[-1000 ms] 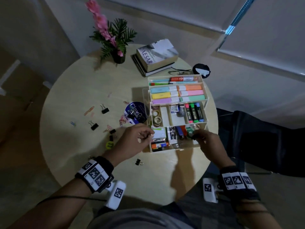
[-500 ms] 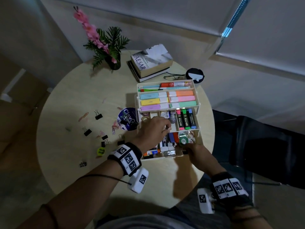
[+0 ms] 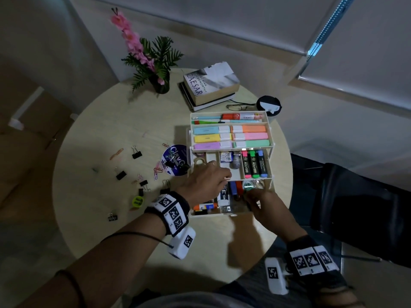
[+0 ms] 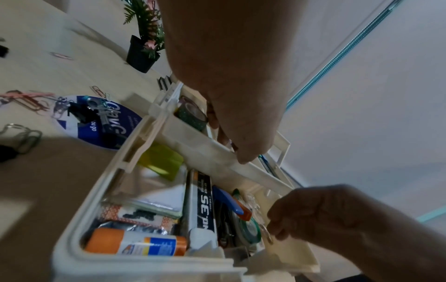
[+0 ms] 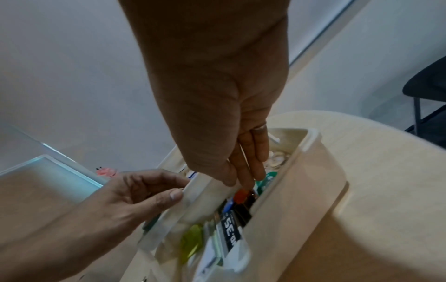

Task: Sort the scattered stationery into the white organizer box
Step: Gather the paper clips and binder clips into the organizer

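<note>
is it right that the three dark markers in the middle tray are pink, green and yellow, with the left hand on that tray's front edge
Not quite. In the head view the three dark markers in the middle tray have pink, green and blue caps, not yellow. The left hand does sit at that tray's front edge.

white organizer box, pastel highlighters, black binder clips
</note>
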Demonstrator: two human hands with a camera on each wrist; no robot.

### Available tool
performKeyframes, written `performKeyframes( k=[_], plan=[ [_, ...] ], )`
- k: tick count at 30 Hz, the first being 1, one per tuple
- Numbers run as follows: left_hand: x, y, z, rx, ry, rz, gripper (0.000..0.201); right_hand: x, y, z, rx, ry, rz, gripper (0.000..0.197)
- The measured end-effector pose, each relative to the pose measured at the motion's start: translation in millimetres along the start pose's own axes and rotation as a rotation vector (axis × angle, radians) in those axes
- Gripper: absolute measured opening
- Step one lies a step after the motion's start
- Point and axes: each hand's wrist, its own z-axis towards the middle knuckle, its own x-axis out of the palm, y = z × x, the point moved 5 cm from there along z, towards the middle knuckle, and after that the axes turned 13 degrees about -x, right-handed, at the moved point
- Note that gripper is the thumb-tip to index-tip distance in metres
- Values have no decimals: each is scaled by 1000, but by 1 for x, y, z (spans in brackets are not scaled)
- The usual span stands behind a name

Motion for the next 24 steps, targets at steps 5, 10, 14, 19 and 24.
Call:
performKeyframes(
  k=[5,10,14,19,24],
  plan=[
    [0,1,-10,84,-109,22,15,-5,28,14,-29,-86,-46,15],
    [-9,1,-25,131,-136,-25,19,-2,51,23,-19,-107,-155,20],
    [-30,30,-54,120,-195,-187,19,12,92,35,-28,-65,-148,13],
    [-58,126,-112,-94,-327,-290,16,67,160,80,-178,65,26,10],
    [-70,237,-175,-425,-360,-319,23,149,203,137,-239,256,20,35]
  ],
)
